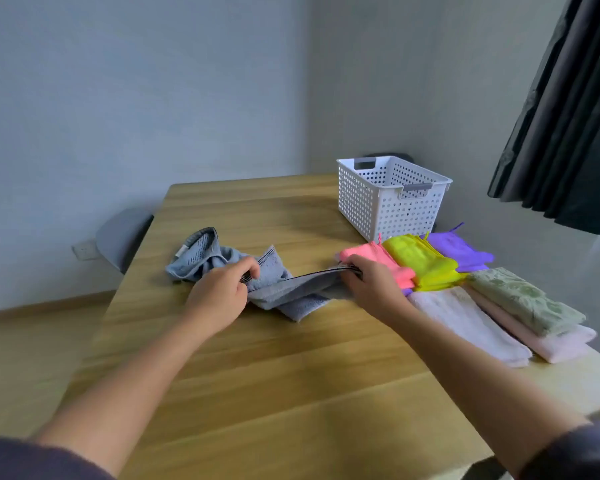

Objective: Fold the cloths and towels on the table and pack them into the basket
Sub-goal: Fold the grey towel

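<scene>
Both hands (219, 292) (371, 282) pinch the blue towel's (274, 289) edge stretched between them

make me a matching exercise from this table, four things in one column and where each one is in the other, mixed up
1 blue-grey towel
2 white basket
3 pink cloth
4 green patterned towel

a on a pale pink towel
b far side of the table
c held by the left hand and right hand
d next to the yellow cloth

Pairs: 1-c, 2-b, 3-d, 4-a
</scene>
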### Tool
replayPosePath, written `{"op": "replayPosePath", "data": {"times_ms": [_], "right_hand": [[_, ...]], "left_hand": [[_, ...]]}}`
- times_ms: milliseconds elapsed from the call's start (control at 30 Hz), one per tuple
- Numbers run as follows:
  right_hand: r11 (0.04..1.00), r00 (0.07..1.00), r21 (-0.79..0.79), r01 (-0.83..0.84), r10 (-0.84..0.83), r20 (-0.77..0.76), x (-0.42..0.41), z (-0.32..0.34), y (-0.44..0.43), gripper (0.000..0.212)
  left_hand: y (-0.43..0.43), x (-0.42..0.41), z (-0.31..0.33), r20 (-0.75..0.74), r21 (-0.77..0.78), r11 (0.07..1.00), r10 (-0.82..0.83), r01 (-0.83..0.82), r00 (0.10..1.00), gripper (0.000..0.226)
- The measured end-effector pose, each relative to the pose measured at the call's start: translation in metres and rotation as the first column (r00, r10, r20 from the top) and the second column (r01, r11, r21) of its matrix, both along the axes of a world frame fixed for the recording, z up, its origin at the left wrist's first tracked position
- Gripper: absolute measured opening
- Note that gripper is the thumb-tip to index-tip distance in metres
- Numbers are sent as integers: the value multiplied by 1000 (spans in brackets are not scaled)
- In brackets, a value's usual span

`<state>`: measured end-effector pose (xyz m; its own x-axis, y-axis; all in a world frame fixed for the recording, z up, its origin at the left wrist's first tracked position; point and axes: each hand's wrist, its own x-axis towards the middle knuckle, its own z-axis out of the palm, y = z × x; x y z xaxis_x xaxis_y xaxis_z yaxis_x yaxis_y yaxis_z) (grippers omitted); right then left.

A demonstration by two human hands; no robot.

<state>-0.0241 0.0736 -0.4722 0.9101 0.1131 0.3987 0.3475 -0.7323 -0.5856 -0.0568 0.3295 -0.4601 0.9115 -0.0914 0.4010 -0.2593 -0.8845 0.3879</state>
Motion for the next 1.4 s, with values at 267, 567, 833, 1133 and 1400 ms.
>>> {"op": "replayPosePath", "data": {"times_ms": [267,567,833,1133,1400], "right_hand": [[984,969,154,93,-125,212,10,160,-14,20],[849,967,523,78,-191,166,3,264,-13,25],[709,962,704,-53,-153,226,-19,319,-4,17],[855,983,504,122,-34,-181,15,205,8,23],[988,831,-113,-103,23,-556,-5,42,46,23]], "left_hand": [[23,4,139,154,272,962,-21,-22,988,27],[21,-8,257,310,-463,878,285,-117,907,6],[17,-16,302,355,-697,717,339,5,871,28],[42,34,196,-159,-252,918,273,-306,949,24],[33,21,7,-644,249,966,219,-71,733,27]]}}
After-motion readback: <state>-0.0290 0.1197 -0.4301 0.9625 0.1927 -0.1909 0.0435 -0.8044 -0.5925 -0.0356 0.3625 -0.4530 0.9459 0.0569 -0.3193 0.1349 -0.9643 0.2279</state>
